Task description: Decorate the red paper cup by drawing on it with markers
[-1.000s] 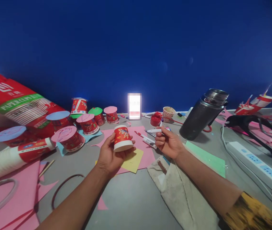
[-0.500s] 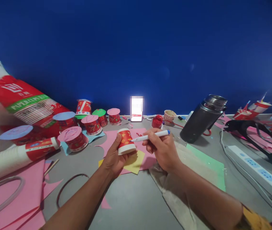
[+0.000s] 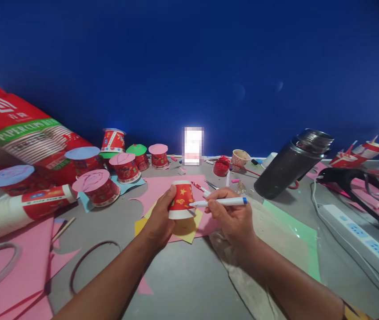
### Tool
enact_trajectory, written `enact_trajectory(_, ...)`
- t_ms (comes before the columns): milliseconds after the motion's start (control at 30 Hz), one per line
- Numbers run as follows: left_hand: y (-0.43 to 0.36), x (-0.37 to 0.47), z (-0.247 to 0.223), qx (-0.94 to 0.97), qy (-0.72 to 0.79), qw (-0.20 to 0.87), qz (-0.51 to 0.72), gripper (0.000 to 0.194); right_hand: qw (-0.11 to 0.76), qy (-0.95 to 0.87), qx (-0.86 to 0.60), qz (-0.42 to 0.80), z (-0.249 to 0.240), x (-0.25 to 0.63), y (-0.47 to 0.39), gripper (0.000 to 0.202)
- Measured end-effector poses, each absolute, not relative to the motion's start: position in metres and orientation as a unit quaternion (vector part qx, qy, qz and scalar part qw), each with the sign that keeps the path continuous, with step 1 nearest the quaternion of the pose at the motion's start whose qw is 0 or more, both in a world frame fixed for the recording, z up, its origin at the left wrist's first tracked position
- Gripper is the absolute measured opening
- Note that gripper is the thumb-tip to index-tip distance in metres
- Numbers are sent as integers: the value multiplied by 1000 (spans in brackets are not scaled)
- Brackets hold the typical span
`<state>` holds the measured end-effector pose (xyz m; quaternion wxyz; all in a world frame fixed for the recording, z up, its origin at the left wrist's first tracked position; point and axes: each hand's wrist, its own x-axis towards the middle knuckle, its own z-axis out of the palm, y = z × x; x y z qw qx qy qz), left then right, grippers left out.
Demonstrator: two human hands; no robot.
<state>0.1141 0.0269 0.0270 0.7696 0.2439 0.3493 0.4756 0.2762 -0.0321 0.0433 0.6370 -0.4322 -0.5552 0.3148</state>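
Note:
My left hand (image 3: 160, 218) is closed round a red paper cup (image 3: 181, 195) with yellow star and swirl patterns, its white rim facing down. My right hand (image 3: 232, 213) grips a white marker (image 3: 226, 202) with a blue end, pen-style. The marker's tip is at the cup's right side, close to the lower patterns; whether it touches I cannot tell. Beneath the cup lie yellow paper (image 3: 185, 230) and a pink paper sheet (image 3: 156, 186). A beige cloth (image 3: 262, 249) lies under my right forearm.
Several cups with paper discs (image 3: 96, 186) stand at the left, beside stacked paper cups (image 3: 9, 213) and a red cup bag (image 3: 25, 129). A lit phone (image 3: 193, 146) stands at the back. To the right are a tilted black flask (image 3: 289, 166) and a power strip (image 3: 362, 235).
The cup has turned more upright in my left hand and sits slightly further right in view. My right hand and the marker have shifted a little right and down, the marker now nearly level.

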Motion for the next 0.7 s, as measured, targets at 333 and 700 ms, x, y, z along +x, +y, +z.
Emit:
enact_trajectory(333, 25, 112, 21, 252, 341, 768, 480, 37, 625, -601, -436, 239, 31, 278, -32, 8)
enact_trajectory(700, 24, 114, 23, 329, 306, 747, 489, 47, 631, -636, -399, 194, 35, 278, -33, 9)
